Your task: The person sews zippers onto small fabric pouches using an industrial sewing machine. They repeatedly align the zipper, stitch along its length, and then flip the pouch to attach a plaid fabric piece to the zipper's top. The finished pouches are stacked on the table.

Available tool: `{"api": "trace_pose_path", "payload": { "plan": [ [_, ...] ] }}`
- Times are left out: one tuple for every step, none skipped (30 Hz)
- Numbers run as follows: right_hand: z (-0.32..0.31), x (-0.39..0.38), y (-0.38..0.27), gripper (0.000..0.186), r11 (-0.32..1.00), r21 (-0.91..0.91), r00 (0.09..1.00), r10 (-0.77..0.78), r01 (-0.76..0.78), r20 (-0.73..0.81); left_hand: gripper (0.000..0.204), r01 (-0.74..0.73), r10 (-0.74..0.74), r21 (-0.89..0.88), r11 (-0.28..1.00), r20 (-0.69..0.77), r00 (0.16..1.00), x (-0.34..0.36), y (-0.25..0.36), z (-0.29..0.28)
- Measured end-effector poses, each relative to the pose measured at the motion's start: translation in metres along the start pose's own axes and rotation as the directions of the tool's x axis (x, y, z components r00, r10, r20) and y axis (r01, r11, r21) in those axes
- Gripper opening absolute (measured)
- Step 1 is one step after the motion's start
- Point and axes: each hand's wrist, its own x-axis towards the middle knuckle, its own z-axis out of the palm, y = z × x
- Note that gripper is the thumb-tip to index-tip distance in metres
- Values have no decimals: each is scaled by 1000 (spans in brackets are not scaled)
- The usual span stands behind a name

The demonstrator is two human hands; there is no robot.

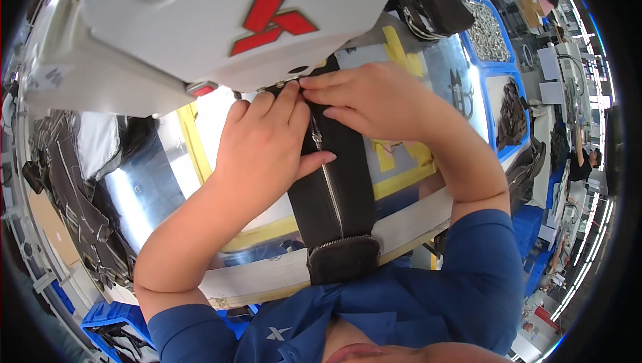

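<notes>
A long black fabric piece (341,182) with a silver zipper (330,192) runs from under the sewing machine head (227,35) toward me. Its near end, a zippered pouch (344,259), hangs over the table's front edge. My left hand (264,136) lies on the fabric's left side, fingers stretched toward the machine and thumb apart beside the zipper. From the right, my right hand (374,99) rests on the fabric, its fingertips almost meeting the left ones near the sewing spot. The machine head hides the needle.
Blue bins on the right hold metal hardware (487,32) and dark pieces (512,114). A black bag (435,2) lies at the back. Dark fabric pieces (73,189) are heaped at left. Yellow tape (404,179) marks the tabletop. Another person (585,156) is far right.
</notes>
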Motion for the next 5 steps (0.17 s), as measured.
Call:
{"api": "trace_pose_path", "payload": {
  "plan": [
    [6,5,-1,32,1000,11,999,-20,20,-30,78,26,-26,6,1000,30,999,0,-2,-3],
    [10,8,-1,33,999,22,997,-39,41,-61,78,51,-52,13,999,59,997,0,-4,-6],
    [14,11,-2,35,999,25,997,-26,27,-68,78,76,-78,21,997,88,993,-2,-5,-9],
    [15,13,-2,36,1000,27,997,-11,13,-73,79,70,-73,27,997,85,994,-3,-6,-10],
    [17,15,-2,38,1000,28,997,3,-1,-78,81,64,-67,32,997,82,994,-5,-6,-9]
  ]
}}
